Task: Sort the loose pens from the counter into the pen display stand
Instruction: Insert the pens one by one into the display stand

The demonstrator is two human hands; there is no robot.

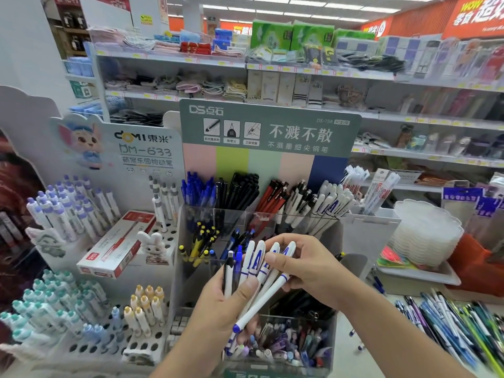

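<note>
Two hands sorting pens before the pen display stand (261,214)

The stand rises just beyond both hands, its clear compartments full of upright pens; loose pens (458,328) lie on the worktop (346,358) right of the right hand. The left hand (226,304) grips a bundle of white-and-blue pens (253,266); the right hand (305,266) pinches one white pen (261,301) from it

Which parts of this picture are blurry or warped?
Head view: the loose pens at lower right are smeared with blur; the far shelves look soft and bow from wide-angle distortion; the left hand, right hand and white pens are fairly sharp.
</note>
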